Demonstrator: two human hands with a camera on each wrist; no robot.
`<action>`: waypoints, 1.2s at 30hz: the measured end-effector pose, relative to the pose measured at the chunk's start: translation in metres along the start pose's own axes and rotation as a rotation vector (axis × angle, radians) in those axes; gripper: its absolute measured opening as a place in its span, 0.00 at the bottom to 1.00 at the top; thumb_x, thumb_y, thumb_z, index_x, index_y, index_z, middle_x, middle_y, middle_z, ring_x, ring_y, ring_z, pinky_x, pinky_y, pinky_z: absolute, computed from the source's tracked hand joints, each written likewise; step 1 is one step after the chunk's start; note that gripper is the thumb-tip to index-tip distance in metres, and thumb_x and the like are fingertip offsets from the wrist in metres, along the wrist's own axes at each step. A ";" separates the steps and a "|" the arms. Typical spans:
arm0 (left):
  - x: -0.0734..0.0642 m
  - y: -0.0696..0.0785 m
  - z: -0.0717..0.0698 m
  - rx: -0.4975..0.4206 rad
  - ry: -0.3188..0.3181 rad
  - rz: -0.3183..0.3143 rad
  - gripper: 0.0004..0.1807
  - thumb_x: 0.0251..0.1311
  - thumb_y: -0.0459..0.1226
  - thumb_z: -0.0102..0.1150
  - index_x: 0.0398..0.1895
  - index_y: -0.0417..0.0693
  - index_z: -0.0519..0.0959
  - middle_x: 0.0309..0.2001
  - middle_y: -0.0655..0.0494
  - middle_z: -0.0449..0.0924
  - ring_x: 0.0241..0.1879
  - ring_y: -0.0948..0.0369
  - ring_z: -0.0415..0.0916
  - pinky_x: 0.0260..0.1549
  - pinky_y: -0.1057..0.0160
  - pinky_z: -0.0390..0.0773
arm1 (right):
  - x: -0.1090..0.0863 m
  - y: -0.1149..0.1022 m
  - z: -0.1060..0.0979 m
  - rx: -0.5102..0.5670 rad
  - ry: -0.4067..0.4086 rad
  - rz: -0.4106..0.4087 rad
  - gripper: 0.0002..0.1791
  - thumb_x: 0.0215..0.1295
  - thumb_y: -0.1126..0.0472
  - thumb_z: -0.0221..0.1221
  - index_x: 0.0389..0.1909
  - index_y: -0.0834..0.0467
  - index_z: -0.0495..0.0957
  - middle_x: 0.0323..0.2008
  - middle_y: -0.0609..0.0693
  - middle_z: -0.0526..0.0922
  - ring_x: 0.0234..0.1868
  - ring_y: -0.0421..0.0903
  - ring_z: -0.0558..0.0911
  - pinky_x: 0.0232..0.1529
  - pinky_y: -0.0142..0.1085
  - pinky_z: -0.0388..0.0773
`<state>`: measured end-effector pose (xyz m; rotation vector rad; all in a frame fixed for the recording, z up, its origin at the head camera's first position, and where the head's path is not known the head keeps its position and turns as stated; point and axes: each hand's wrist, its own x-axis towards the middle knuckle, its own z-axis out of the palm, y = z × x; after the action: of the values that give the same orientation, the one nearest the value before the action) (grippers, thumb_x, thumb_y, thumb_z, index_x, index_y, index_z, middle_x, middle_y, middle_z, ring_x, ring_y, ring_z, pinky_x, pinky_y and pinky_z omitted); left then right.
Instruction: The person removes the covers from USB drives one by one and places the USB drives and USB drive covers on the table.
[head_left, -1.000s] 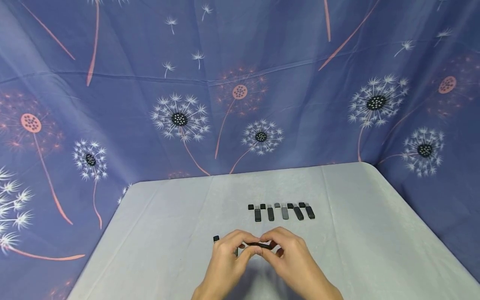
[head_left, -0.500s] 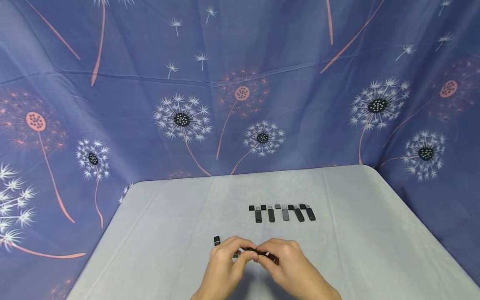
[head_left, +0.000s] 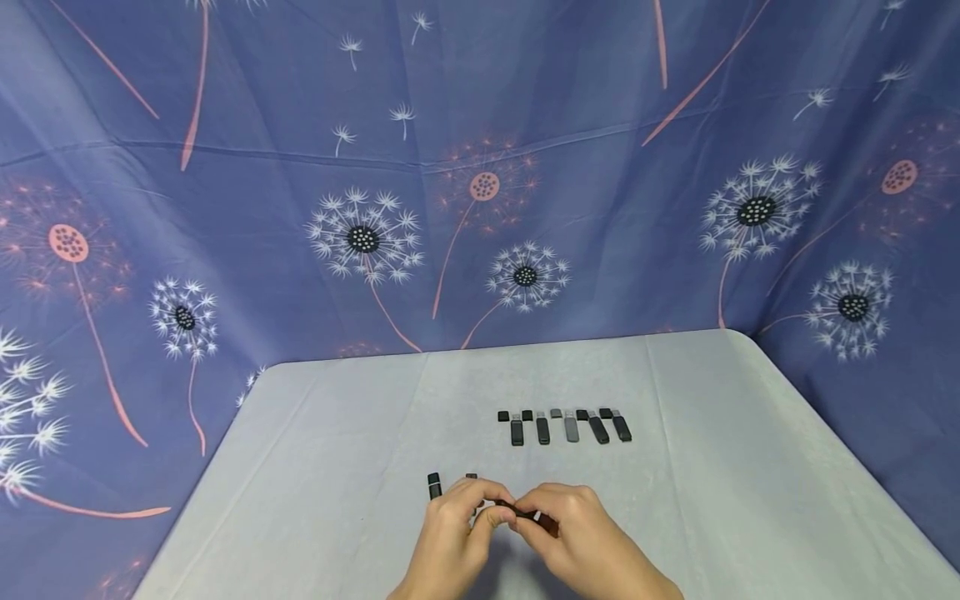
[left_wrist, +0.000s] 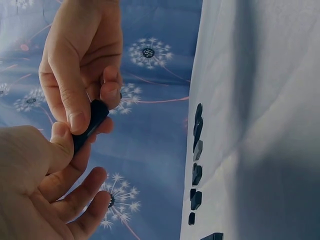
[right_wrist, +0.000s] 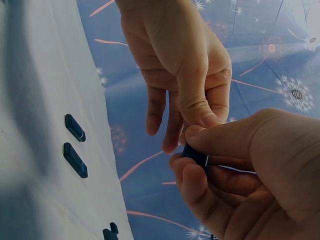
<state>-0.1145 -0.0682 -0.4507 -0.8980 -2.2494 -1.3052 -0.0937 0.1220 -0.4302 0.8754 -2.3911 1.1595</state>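
My left hand (head_left: 453,525) and right hand (head_left: 581,525) meet over the near part of the table. Between them is a black USB stick (left_wrist: 92,120), each hand pinching one end with thumb and fingers. Much of the stick is hidden by the fingertips. In the right wrist view a dark end of the USB stick (right_wrist: 196,155) shows with a thin light line across it. Just beyond the left hand, two dark capped USB sticks, one on the left (head_left: 434,486) and one on the right (head_left: 472,476), lie on the table, partly covered by that hand in the head view.
Farther back on the white-covered table (head_left: 360,433) is a row of several uncapped USB sticks, black ones (head_left: 517,432) and a grey one (head_left: 572,428), each with its cap (head_left: 503,416) beside its plug end. A blue dandelion-print curtain (head_left: 450,250) hangs behind the table.
Both hands have come slightly nearer with the USB stick between them, and its tilt has shifted a little. The right-hand stick of the nearby pair now shows its end above the left hand.
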 end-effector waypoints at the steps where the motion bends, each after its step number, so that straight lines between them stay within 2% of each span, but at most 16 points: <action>1: 0.000 0.000 0.000 -0.004 0.000 -0.004 0.05 0.59 0.38 0.69 0.37 0.56 0.84 0.36 0.68 0.85 0.36 0.71 0.81 0.34 0.72 0.79 | 0.000 0.000 0.000 -0.004 0.003 -0.008 0.05 0.67 0.66 0.67 0.35 0.52 0.88 0.31 0.39 0.85 0.30 0.25 0.75 0.29 0.19 0.75; 7: 0.000 0.000 0.002 -0.005 0.017 0.017 0.05 0.58 0.37 0.70 0.36 0.55 0.84 0.35 0.67 0.86 0.36 0.71 0.80 0.34 0.75 0.77 | 0.000 0.001 0.000 -0.018 0.012 -0.045 0.08 0.63 0.69 0.69 0.33 0.51 0.86 0.28 0.36 0.82 0.29 0.24 0.73 0.30 0.19 0.74; 13: 0.001 0.000 0.002 0.021 0.039 0.041 0.05 0.55 0.36 0.71 0.35 0.55 0.85 0.33 0.68 0.85 0.34 0.71 0.78 0.33 0.78 0.74 | 0.001 0.001 -0.001 -0.007 -0.012 -0.037 0.07 0.65 0.68 0.67 0.33 0.52 0.85 0.28 0.36 0.82 0.29 0.25 0.73 0.29 0.20 0.74; 21: 0.002 0.001 0.004 0.037 0.054 0.040 0.06 0.54 0.35 0.71 0.33 0.54 0.85 0.32 0.68 0.85 0.36 0.70 0.80 0.34 0.77 0.76 | 0.000 0.002 -0.003 -0.012 -0.021 -0.042 0.08 0.65 0.68 0.67 0.34 0.50 0.86 0.28 0.36 0.82 0.30 0.24 0.74 0.32 0.19 0.74; 30: 0.004 0.006 0.004 0.006 0.053 -0.020 0.06 0.54 0.36 0.71 0.33 0.58 0.86 0.32 0.69 0.85 0.35 0.68 0.79 0.31 0.73 0.78 | 0.001 0.004 -0.003 -0.027 0.002 -0.068 0.09 0.63 0.69 0.68 0.34 0.50 0.86 0.27 0.36 0.82 0.29 0.24 0.73 0.32 0.17 0.71; 36: 0.005 0.006 0.005 0.021 0.058 -0.006 0.06 0.52 0.36 0.71 0.32 0.57 0.86 0.32 0.69 0.85 0.35 0.69 0.80 0.33 0.74 0.78 | 0.000 0.005 -0.004 -0.034 -0.005 -0.072 0.08 0.64 0.69 0.68 0.35 0.50 0.87 0.28 0.36 0.83 0.30 0.24 0.73 0.31 0.18 0.72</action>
<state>-0.1137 -0.0605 -0.4465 -0.8356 -2.2187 -1.2919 -0.0971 0.1272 -0.4307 0.9467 -2.3554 1.0881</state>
